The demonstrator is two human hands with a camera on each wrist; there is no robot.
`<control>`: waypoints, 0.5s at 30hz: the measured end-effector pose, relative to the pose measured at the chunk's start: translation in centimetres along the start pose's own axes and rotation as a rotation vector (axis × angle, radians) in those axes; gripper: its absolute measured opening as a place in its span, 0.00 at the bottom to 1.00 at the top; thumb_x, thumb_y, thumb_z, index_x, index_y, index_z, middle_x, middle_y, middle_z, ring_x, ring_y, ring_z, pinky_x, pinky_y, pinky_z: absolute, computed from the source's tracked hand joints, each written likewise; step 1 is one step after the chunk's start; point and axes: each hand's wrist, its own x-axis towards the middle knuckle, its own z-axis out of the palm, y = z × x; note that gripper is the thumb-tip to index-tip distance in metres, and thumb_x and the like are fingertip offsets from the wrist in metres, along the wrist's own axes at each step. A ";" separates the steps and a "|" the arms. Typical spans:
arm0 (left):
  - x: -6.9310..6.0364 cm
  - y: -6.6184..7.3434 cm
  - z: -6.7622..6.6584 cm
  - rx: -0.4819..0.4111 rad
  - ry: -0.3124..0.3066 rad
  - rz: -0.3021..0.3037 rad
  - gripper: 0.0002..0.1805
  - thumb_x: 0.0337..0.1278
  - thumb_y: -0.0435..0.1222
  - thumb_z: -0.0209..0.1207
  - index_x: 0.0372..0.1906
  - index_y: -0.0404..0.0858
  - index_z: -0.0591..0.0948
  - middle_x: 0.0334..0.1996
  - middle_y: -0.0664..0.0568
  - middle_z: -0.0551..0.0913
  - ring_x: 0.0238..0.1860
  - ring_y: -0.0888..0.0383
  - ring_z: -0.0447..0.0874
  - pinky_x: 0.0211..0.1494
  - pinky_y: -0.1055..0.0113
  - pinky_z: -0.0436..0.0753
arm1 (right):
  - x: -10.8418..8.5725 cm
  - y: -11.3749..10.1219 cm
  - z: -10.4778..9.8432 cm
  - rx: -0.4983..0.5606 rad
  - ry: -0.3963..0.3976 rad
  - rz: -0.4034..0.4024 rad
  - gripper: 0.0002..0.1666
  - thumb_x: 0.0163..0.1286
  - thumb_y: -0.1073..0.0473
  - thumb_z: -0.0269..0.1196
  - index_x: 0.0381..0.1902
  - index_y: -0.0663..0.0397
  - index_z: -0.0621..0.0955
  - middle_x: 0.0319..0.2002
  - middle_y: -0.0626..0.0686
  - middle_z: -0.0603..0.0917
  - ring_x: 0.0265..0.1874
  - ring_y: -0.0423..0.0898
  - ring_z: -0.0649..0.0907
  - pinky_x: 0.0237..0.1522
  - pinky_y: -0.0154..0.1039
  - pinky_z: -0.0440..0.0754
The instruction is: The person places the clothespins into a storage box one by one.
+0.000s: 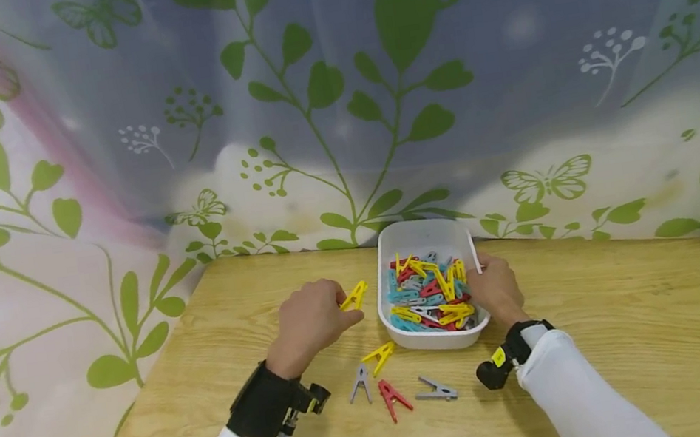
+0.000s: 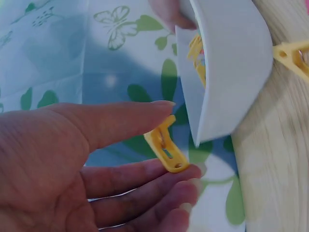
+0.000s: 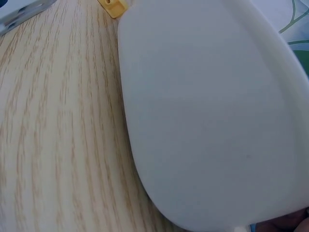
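My left hand (image 1: 310,319) pinches a yellow clothespin (image 1: 355,294) between thumb and fingers, just left of a white plastic tub (image 1: 437,341). In the left wrist view that clothespin (image 2: 166,147) sits between the thumb and the fingertips. The tub holds a heap of yellow, red, blue and grey clothespins (image 1: 430,289). At the tub's right side my right hand (image 1: 496,289) grips the rim, its fingers partly hidden by the wall. The right wrist view is mostly filled by the tub's outer wall (image 3: 203,111).
In front of the tub, on the wooden table (image 1: 604,302), lie a yellow clothespin (image 1: 380,356), a grey clothespin (image 1: 360,381), a red clothespin (image 1: 393,400) and another grey clothespin (image 1: 437,388). A patterned curtain (image 1: 339,138) hangs behind the table and along its left.
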 end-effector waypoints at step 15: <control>5.9 7.2 2.3 0.001 0.010 0.089 0.15 0.51 0.48 0.68 0.22 0.44 0.78 0.14 0.57 0.69 0.15 0.61 0.65 0.17 0.68 0.58 | 0.1 0.0 0.1 -0.007 0.021 0.026 0.28 0.72 0.58 0.48 0.69 0.54 0.67 0.55 0.63 0.78 0.49 0.58 0.79 0.39 0.50 0.73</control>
